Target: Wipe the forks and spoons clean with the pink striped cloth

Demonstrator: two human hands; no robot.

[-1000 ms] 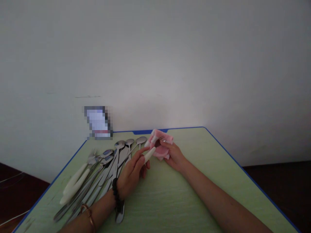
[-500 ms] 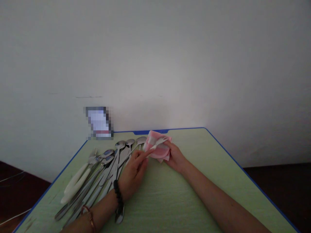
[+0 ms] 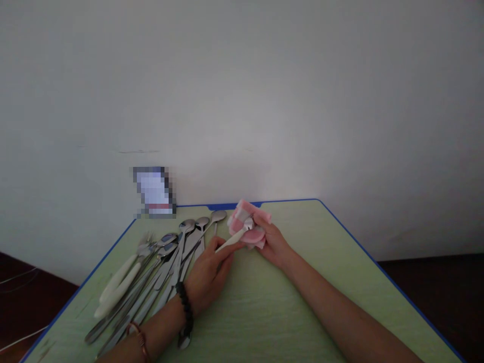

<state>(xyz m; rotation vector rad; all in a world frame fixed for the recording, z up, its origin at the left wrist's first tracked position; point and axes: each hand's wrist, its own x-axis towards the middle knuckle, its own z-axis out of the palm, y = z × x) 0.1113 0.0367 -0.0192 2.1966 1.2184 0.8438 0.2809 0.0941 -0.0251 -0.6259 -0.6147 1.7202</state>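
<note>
Near the table's (image 3: 335, 239) far edge, left hand (image 3: 207, 270) pinches a white-handled utensil (image 3: 231, 241); right hand (image 3: 275, 243) clutches pink cloth (image 3: 250, 234) round its head. Loose fingers could drop it onto the spoons (image 3: 201, 221)

One left hand (image 3: 207, 269) and one right hand (image 3: 274, 244), one green surface (image 3: 264, 302), one pink cloth (image 3: 252, 235), one white-handled utensil (image 3: 230, 243) held, two white-handled pieces (image 3: 117, 287) lying left, and at least five steel spoons (image 3: 185, 225) in an overlapping pile.

Black beaded bracelet (image 3: 186, 308) behind the left hand (image 3: 209, 269), thin copper-toned bangle (image 3: 139, 339) further up; both forearms bare.
</note>
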